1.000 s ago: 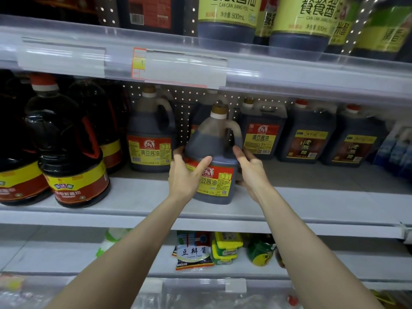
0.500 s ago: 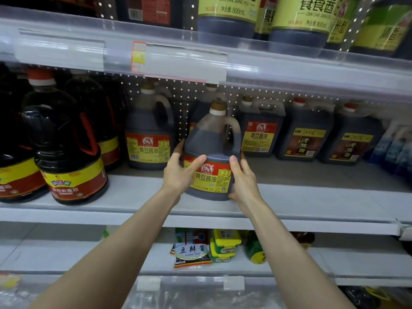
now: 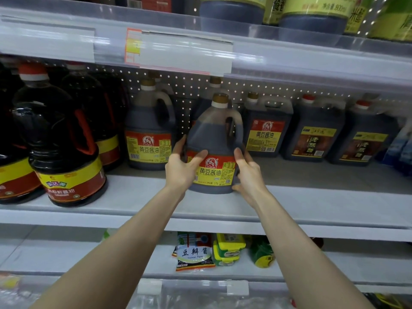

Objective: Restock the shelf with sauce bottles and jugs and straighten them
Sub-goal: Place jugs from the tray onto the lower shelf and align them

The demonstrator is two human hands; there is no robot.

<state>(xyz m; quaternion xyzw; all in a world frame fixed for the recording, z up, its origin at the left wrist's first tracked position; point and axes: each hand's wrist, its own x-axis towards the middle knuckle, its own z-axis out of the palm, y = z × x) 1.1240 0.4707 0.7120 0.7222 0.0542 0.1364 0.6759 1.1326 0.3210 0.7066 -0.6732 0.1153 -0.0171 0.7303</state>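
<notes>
You had both hands around one soy sauce jug [image 3: 214, 134], and everything else here is placed from it. The jug stood upright on the middle shelf [image 3: 133, 197], near the front edge. Its brown cap was on top, its handle was turned to the right and its red-and-yellow label faced you.

Your left hand [image 3: 181, 169] gripped the jug's left side, with the thumb laid across the label's upper left corner and the fingers wrapped out of sight behind. Your right hand [image 3: 249, 172] clasped the jug's right side just below the handle. Its fingers ran up the wall and its thumb hooked in low by the label's bottom corner.

Left of the jug and further back stood a matching jug [image 3: 148, 139], apart from it. Beyond that, far left, were round dark bottles [image 3: 64, 148] with red handles. Right of the jug and further back sat a square jug [image 3: 267, 128] with the same label, then two red-capped dark jugs [image 3: 316, 134]. A price strip [image 3: 178, 50] ran above the jug. Below it, on the lower shelf, lay a bean paste packet [image 3: 194, 253].
</notes>
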